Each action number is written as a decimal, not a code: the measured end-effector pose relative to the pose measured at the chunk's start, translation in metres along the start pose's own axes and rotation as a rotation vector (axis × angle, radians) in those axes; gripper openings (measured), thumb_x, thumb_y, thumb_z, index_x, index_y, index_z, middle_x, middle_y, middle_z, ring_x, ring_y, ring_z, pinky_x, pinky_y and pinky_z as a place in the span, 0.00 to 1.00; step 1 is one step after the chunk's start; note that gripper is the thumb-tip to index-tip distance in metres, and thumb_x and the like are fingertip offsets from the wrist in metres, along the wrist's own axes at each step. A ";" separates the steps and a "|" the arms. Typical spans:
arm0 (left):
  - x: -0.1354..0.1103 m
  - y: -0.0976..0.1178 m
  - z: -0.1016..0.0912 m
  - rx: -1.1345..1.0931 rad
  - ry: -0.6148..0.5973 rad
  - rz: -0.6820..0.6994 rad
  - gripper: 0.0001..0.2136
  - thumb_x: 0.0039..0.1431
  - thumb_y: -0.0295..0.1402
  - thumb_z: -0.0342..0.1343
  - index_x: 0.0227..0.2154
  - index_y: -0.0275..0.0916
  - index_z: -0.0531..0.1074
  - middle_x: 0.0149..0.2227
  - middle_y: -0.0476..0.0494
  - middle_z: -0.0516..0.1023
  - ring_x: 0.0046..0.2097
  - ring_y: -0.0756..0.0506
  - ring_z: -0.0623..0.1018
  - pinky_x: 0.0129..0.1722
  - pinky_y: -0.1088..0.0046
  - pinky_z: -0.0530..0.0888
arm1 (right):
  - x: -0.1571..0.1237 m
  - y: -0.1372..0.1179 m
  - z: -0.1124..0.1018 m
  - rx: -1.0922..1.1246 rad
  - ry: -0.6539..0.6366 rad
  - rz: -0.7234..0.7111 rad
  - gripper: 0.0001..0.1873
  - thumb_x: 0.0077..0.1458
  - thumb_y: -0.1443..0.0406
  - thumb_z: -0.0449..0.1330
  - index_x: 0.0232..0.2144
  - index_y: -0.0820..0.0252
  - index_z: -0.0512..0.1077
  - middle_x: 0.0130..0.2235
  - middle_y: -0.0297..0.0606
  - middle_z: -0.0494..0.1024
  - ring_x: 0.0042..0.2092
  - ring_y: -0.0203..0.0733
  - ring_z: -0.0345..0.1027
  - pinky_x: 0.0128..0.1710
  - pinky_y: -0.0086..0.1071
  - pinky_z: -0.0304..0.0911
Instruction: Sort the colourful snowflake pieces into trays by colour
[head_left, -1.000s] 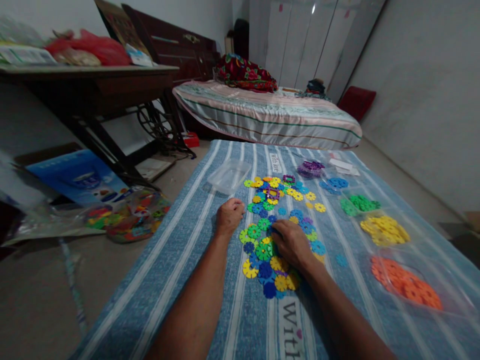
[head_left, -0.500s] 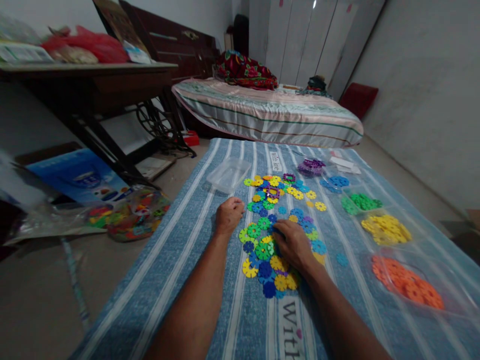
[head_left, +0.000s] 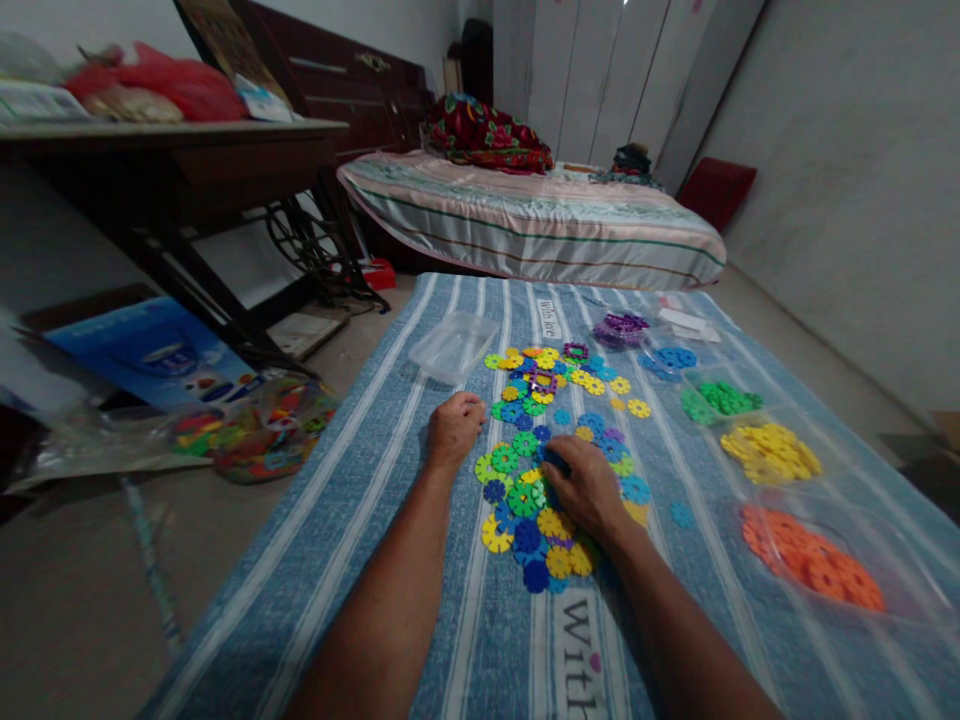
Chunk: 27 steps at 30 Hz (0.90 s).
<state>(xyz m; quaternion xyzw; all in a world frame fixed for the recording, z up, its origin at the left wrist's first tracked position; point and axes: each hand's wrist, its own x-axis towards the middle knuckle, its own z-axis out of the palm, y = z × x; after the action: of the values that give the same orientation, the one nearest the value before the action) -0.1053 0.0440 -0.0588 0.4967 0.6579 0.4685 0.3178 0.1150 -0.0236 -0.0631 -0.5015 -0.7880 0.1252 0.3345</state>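
Notched plastic discs (head_left: 523,497) in green, yellow, blue and purple lie in a loose, overlapping pile on the striped cloth. My right hand (head_left: 589,488) rests over the pile's right side, its fingers bent down among the discs by a dark blue one. Whatever its fingertips pinch is hidden. At the pile's left edge, my left hand (head_left: 454,430) lies on the cloth with curled fingers. Nothing shows clearly inside it. A clear plastic box (head_left: 454,347) stands just beyond the left hand.
Along the right side, clear containers hold purple (head_left: 620,330), blue (head_left: 670,362), green (head_left: 724,398), yellow (head_left: 770,452) and orange discs (head_left: 812,560). A lone blue disc (head_left: 682,514) lies between pile and containers. A bed (head_left: 536,215) stands behind the table, a sewing-machine table (head_left: 172,130) at left.
The view has shifted slightly. My right hand stays over the pile with only slight finger movement, and my left hand keeps its place beside it.
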 end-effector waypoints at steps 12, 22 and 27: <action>-0.001 -0.001 0.001 -0.009 0.001 0.032 0.10 0.48 0.39 0.54 0.30 0.40 0.71 0.22 0.50 0.75 0.26 0.48 0.76 0.24 0.76 0.72 | -0.002 -0.027 -0.019 -0.112 -0.338 -0.218 0.22 0.52 0.55 0.66 0.48 0.56 0.76 0.59 0.51 0.66 0.63 0.60 0.53 0.59 0.54 0.51; -0.001 0.001 0.000 0.000 0.001 0.018 0.08 0.49 0.38 0.53 0.30 0.40 0.71 0.22 0.50 0.75 0.23 0.49 0.75 0.24 0.77 0.71 | -0.001 -0.028 -0.012 0.044 -0.263 -0.266 0.09 0.55 0.60 0.65 0.38 0.56 0.77 0.48 0.43 0.76 0.57 0.51 0.63 0.56 0.46 0.55; 0.000 0.006 -0.002 -0.011 0.007 -0.001 0.09 0.47 0.39 0.54 0.29 0.41 0.71 0.21 0.51 0.76 0.24 0.49 0.76 0.24 0.77 0.71 | 0.002 -0.033 -0.012 0.244 -0.187 -0.193 0.08 0.59 0.62 0.58 0.30 0.57 0.74 0.39 0.40 0.78 0.44 0.42 0.71 0.46 0.36 0.64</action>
<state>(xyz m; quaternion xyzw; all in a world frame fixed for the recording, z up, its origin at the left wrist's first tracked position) -0.1050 0.0442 -0.0525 0.4931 0.6566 0.4736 0.3185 0.0983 -0.0390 -0.0359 -0.3656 -0.8390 0.2332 0.3287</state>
